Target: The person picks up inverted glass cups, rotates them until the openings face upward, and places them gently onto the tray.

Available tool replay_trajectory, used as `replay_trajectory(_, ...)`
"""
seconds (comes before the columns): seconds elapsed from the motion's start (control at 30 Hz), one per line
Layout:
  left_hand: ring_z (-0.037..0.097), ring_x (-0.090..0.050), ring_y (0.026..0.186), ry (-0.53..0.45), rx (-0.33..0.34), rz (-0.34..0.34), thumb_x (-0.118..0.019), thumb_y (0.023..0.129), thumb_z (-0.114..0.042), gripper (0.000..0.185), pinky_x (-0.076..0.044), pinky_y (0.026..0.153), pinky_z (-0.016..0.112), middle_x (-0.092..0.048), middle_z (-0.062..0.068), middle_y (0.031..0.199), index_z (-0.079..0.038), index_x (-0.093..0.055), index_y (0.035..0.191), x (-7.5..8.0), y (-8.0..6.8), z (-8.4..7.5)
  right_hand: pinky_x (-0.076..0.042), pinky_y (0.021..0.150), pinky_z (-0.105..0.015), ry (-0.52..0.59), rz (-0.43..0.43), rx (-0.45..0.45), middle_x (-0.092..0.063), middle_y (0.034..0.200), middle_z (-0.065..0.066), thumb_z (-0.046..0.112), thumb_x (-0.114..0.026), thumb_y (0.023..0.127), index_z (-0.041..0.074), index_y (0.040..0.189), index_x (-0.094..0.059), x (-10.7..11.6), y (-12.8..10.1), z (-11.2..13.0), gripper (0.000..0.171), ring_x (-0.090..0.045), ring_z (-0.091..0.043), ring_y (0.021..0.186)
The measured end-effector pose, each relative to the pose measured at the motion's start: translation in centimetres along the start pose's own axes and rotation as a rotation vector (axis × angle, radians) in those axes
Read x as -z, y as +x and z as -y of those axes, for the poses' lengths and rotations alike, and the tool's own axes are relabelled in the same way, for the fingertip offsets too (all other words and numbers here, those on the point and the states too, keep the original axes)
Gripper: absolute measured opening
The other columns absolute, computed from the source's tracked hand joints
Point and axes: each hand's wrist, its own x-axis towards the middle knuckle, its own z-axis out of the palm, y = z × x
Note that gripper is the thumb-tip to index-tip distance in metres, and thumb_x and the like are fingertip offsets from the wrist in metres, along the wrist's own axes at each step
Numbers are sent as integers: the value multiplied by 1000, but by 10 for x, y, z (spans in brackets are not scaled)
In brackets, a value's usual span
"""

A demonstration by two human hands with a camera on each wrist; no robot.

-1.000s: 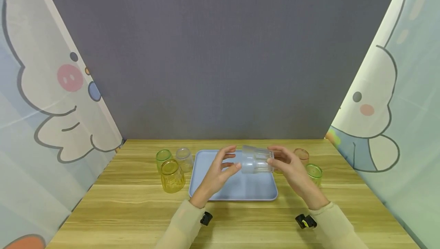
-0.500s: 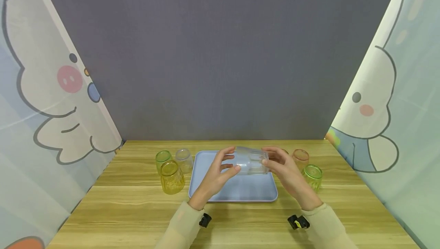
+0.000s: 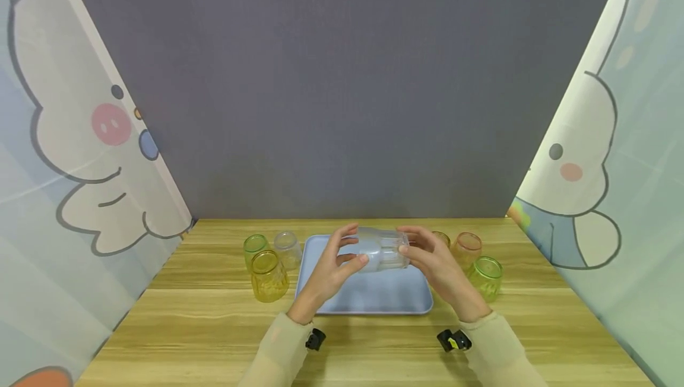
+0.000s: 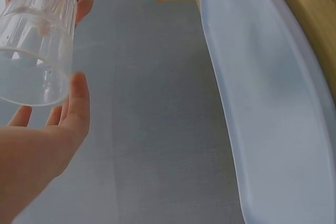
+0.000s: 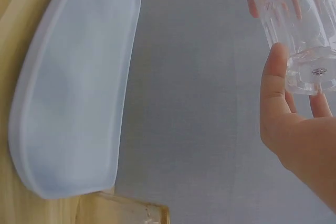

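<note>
A clear drinking glass (image 3: pixel 382 250), fluted toward its base, lies sideways in the air over a light blue tray (image 3: pixel 374 301). My left hand (image 3: pixel 326 274) holds its wide mouth end, thumb at the near side and fingers behind. At the base end, my right hand (image 3: pixel 440 271) grips the glass between thumb and fingers. In the left wrist view the rim of the glass (image 4: pixel 39 51) meets the left fingertips. The right wrist view has the right thumb against the glass (image 5: pixel 310 35) near its thick base.
Upside-down glasses stand left of the tray: green (image 3: pixel 255 248), clear (image 3: pixel 288 250) and yellow (image 3: pixel 269 280). On the right are a pink glass (image 3: pixel 468 248), a green glass (image 3: pixel 486 279) and a partly hidden amber one (image 3: pixel 442 237). A grey panel (image 3: pixel 347 108) rises behind the wooden table (image 3: pixel 214 327).
Both hands have shifted slightly left with the clear glass, the right hand more than the left. The left hand now reaches a little further over the mouth end. The standing glasses have stayed put.
</note>
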Motion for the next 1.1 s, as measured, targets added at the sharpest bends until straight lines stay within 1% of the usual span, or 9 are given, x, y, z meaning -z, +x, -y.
replay_trajectory(0.1, 35, -43, 136, 11, -5, 13, -69, 97, -27, 68, -43, 106, 53, -39, 14, 151, -15, -36, 155, 3, 0, -1, -54, 90, -30, 16, 5, -5, -54, 127, -20, 10, -63, 97, -2, 140, -50, -2, 0, 0, 46, -61, -22, 106)
replay_trajectory(0.2, 36, -44, 134, 19, -11, 25, -69, 97, -26, 68, -44, 106, 53, -40, 16, 150, -14, -36, 155, 5, 1, -1, -54, 91, -31, 18, 18, -5, -53, 128, -21, 10, -63, 97, -2, 141, -49, -2, 0, 0, 47, -60, -23, 107)
replay_trajectory(0.4, 32, -44, 132, 8, 27, 60, -69, 97, -28, 69, -42, 108, 50, -40, 14, 148, -15, -34, 155, 8, 0, -2, -53, 91, -31, -5, 25, -2, -54, 128, -17, 11, -62, 98, 3, 141, -50, -4, -3, 0, 45, -60, -23, 109)
replay_trajectory(0.5, 34, -44, 132, 19, 28, 66, -69, 97, -28, 69, -43, 108, 49, -42, 14, 147, -14, -34, 155, 10, 0, -3, -53, 92, -32, -5, 33, -4, -54, 128, -17, 12, -62, 99, 4, 140, -51, -5, -3, 0, 44, -60, -23, 109)
replay_trajectory(0.67, 39, -46, 130, 34, 21, 51, -71, 96, -26, 67, -45, 105, 48, -46, 16, 140, -12, -38, 153, 13, 0, -4, -53, 93, -33, -2, 54, -8, -52, 131, -21, 13, -61, 99, 3, 142, -49, -6, -2, -2, 45, -60, -23, 110)
replay_trajectory(0.73, 38, -47, 128, 32, 24, 40, -71, 95, -25, 65, -47, 103, 46, -48, 16, 137, -11, -41, 151, 13, 0, -4, -53, 93, -33, -6, 62, -10, -51, 131, -22, 14, -60, 100, 3, 142, -48, -6, -2, -3, 46, -60, -23, 110)
replay_trajectory(0.93, 31, -52, 120, 61, 26, 10, -73, 94, -22, 61, -52, 96, 39, -53, 16, 128, -10, -46, 147, 13, -1, -3, -52, 94, -34, -39, 81, -31, -53, 132, -17, 17, -60, 101, 4, 146, -45, -5, -3, -4, 49, -60, -22, 112)
replay_trajectory(1.1, 35, -53, 118, 118, 48, -22, -75, 92, -26, 61, -53, 92, 38, -56, 11, 126, -12, -48, 146, 15, -2, -5, -54, 93, -36, -78, 77, -39, -55, 134, -16, 17, -62, 100, 3, 147, -45, -6, -1, -7, 52, -61, -22, 113)
